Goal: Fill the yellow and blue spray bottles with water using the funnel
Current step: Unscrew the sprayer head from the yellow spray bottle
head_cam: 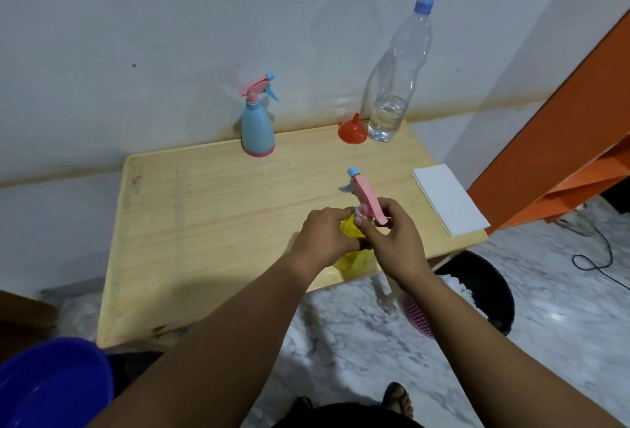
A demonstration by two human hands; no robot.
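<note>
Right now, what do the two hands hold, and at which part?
Both hold the yellow plastic spray bottle: the left hand grips its upper body, the right hand pinches the neck collar under the pink trigger head.

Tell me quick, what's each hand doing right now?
Left hand: grips the yellow spray bottle round its body.
Right hand: fingers curled on the pink spray head at the bottle's neck.

Light: dim, even indoor | Shadows: soft bottle shapes on the wall (pixel 238 18), arm shadow across the table (pixel 204 223) | Glare: small floor glint | Quality: slightly soft, wide-angle bending at edges
</note>
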